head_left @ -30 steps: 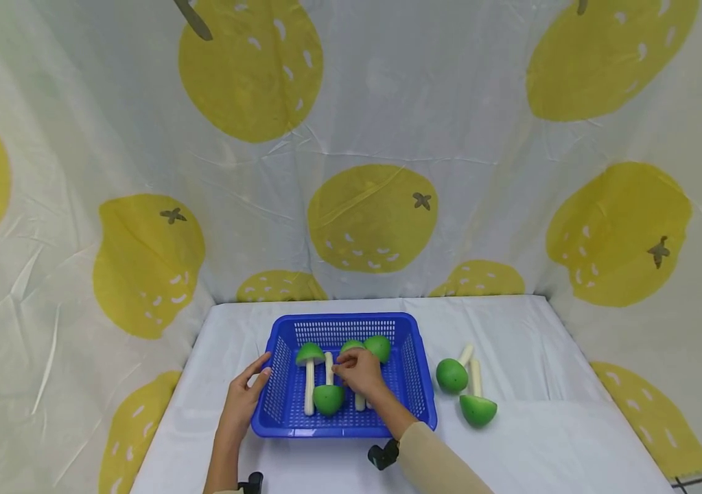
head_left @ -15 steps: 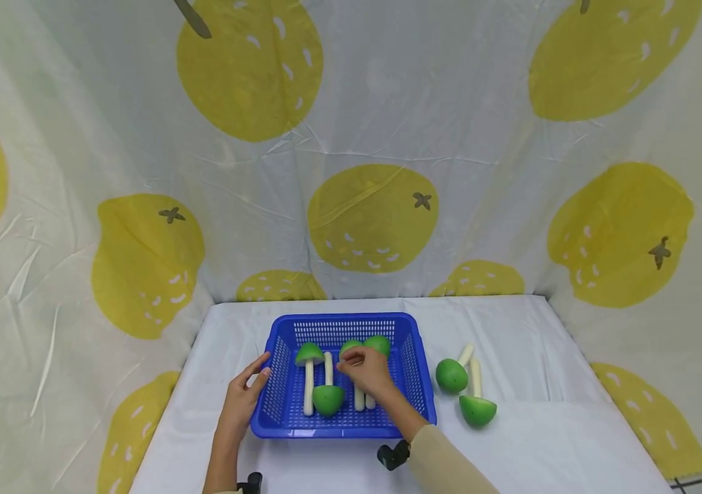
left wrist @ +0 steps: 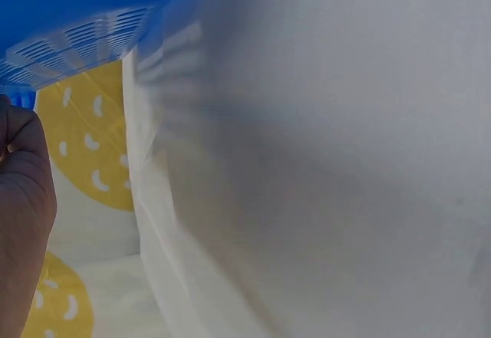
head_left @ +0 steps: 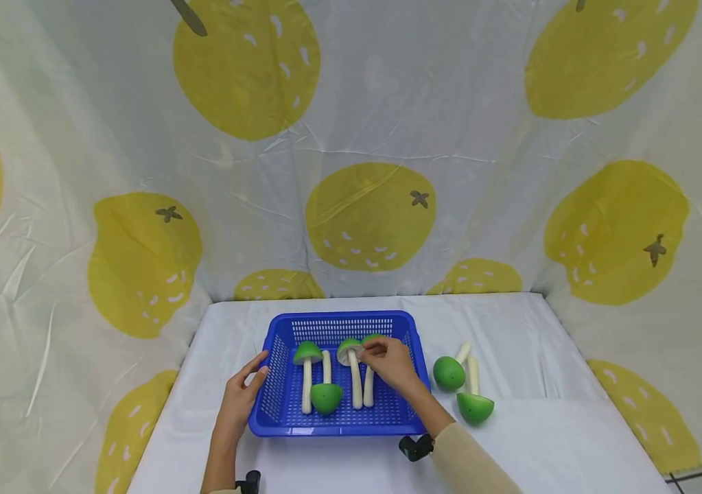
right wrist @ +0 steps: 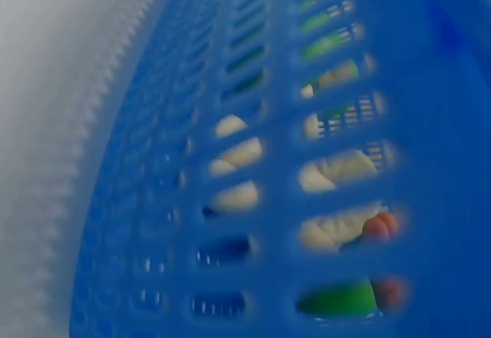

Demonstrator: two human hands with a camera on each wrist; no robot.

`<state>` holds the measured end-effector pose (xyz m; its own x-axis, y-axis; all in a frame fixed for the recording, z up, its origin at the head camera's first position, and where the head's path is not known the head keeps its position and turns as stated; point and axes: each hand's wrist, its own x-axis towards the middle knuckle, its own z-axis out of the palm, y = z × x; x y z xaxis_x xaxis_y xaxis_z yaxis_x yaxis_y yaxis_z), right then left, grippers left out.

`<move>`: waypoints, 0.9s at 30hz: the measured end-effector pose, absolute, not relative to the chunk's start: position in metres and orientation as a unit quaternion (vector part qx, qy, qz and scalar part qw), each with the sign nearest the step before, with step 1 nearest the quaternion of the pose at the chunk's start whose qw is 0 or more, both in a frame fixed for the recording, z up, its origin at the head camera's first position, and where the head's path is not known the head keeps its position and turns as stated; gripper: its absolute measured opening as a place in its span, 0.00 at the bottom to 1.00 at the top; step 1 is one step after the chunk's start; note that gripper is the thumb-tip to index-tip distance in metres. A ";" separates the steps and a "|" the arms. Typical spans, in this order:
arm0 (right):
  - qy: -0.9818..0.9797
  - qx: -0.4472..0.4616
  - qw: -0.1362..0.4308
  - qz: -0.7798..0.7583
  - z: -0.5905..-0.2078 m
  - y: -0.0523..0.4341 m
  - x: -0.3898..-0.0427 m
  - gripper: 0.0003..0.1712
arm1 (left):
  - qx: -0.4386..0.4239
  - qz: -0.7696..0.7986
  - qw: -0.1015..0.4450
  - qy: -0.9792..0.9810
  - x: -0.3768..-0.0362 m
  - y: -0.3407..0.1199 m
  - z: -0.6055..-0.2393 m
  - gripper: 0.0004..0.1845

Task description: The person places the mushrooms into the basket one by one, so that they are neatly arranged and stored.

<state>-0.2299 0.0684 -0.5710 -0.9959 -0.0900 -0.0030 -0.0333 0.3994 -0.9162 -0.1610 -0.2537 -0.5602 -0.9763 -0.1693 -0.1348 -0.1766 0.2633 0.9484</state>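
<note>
A blue mesh basket [head_left: 338,319] sits on the white table and holds several green-capped toy mushrooms with white stems. My right hand [head_left: 370,350] reaches into it, and its fingertips pinch the green cap of the rightmost mushroom [head_left: 368,391], next to another mushroom [head_left: 351,351]. In the right wrist view the fingertips [right wrist: 380,227] show through the basket wall [right wrist: 153,200], on a green cap [right wrist: 337,300]. My left hand [head_left: 258,367] rests with straight fingers against the basket's left rim; the left wrist view shows this hand [left wrist: 23,200] below the basket [left wrist: 77,16].
Two more green mushrooms [head_left: 448,374] [head_left: 475,407] lie on the white tablecloth [head_left: 542,425] right of the basket. A lemon-print curtain [head_left: 369,219] closes in the table at the back and on both sides.
My right hand has moved right and slightly back inside the basket, uncovering two white stems it lay over. The left hand has stayed on the rim.
</note>
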 end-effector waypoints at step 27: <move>0.852 -0.015 -0.021 -0.523 -0.538 0.139 -0.231 0.21 | -0.116 0.590 -0.012 0.799 -0.174 -0.264 -0.598 0.28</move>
<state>-0.2311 0.1394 -0.5381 -0.9986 -0.0028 0.0521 -0.0478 0.4516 -0.8909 -0.1743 -0.2637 -0.5976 -0.9728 -0.1991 -0.1185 -0.1717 0.2759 0.9457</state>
